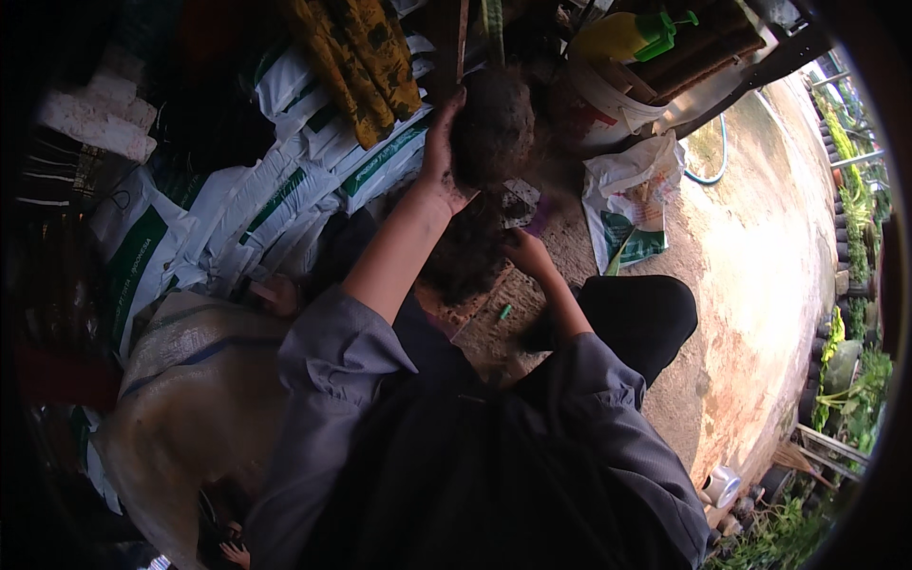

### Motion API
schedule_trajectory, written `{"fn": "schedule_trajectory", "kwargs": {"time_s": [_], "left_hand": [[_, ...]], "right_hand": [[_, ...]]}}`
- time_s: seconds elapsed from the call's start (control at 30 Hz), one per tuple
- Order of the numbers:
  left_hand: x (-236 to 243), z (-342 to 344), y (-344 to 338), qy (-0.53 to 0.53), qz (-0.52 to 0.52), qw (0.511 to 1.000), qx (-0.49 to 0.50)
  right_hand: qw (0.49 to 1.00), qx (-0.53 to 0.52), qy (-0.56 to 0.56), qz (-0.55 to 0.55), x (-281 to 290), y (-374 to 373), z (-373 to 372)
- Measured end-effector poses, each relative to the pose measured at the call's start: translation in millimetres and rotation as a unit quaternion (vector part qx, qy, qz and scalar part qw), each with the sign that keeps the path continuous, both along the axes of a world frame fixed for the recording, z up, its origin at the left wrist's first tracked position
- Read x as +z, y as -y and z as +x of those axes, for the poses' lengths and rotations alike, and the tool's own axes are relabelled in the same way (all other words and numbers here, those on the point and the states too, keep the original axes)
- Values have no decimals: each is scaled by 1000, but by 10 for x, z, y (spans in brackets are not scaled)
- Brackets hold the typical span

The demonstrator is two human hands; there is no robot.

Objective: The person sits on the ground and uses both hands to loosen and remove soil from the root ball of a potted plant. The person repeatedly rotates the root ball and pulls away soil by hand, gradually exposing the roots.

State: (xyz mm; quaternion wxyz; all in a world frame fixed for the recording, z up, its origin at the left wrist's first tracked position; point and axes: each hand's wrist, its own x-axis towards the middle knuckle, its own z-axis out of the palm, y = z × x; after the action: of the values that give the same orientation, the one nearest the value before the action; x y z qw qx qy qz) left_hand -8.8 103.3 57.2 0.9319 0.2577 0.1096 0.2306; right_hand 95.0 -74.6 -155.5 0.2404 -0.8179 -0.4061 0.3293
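Note:
My left hand [445, 147] is wrapped round the left side of a brown, fibrous, round clump [496, 128], held up in front of me. A green strap-like strip [493, 33] shows just above the clump. Lower and to the right, my right hand [527, 255] is closed, its fingers partly in shadow; what it grips is unclear. Just above that hand lies a greyish crumpled-looking piece [519, 201] with something purple [542, 217] beside it. A dark heap of loose fibre [464, 252] sits below the clump, between my forearms.
White and green sacks [285, 195] are stacked at left, with a yellow patterned cloth [366, 71] above. A white bucket [608, 100], a yellow spray bottle [613, 40] and an opened white bag [635, 195] stand or lie at upper right. Another person's hand [236, 553] shows at lower left.

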Motion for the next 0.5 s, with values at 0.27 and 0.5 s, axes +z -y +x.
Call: {"fn": "schedule_trajectory", "kwargs": {"time_s": [0.27, 0.5], "left_hand": [[128, 99, -88, -12, -52, 998, 36], [221, 149, -276, -47, -27, 992, 111]], "right_hand": [[971, 67, -29, -229, -1862, 506, 66], [971, -4, -1, -237, -1808, 541, 244]]}}
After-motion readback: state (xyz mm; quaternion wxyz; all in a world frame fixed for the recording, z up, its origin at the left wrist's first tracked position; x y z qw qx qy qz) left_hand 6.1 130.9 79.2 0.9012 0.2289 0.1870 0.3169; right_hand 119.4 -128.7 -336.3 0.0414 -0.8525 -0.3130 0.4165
